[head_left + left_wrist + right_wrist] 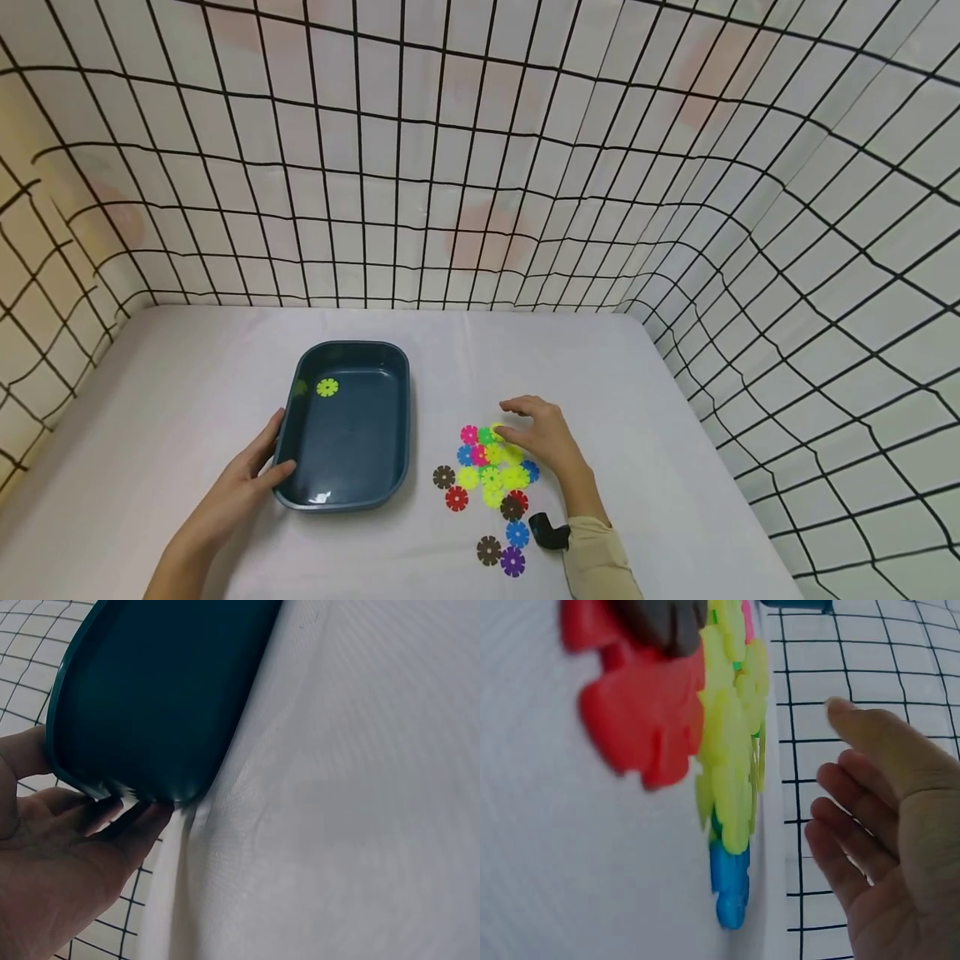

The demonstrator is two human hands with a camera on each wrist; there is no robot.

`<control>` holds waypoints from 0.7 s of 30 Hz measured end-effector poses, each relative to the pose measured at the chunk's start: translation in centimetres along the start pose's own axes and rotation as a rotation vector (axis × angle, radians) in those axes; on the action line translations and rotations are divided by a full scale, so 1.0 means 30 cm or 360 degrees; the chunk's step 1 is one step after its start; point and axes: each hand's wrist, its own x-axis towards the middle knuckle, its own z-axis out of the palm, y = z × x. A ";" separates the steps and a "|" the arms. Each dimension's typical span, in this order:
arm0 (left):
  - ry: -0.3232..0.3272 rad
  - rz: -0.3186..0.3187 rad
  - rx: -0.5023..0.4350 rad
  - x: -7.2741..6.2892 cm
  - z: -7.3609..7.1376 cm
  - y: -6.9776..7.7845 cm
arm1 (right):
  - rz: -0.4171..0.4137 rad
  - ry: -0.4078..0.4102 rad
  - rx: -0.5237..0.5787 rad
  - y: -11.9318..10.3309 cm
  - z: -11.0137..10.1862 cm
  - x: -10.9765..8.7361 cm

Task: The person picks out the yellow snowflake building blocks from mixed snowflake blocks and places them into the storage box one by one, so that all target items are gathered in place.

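Observation:
A dark blue plastic tray (pixel 348 442) lies on the white cloth, left of centre. My left hand (pixel 251 467) grips its near left side, thumb over the rim and fingers along the outer wall; the left wrist view shows the hand (pixel 67 840) at the tray wall (pixel 157 697). Inside the tray sits one yellow-green notched disc (pixel 327 387). My right hand (pixel 543 433) hovers by the far right edge of a pile of coloured notched discs (pixel 491 477). Its fingers are loosely bent with nothing between them, as the right wrist view shows for the hand (pixel 885 817).
Several loose discs, among them a purple disc (pixel 513 562) and a brown disc (pixel 489 550), lie nearer the front. A black strap-like piece (pixel 549 532) is at my right sleeve. Black wire grid (pixel 480 192) borders the white-covered table (pixel 465 350) behind and at both sides.

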 end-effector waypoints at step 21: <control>-0.0008 -0.0055 0.0033 -0.003 0.001 0.004 | 0.0089 -0.0068 -0.0085 0.059 0.057 -0.037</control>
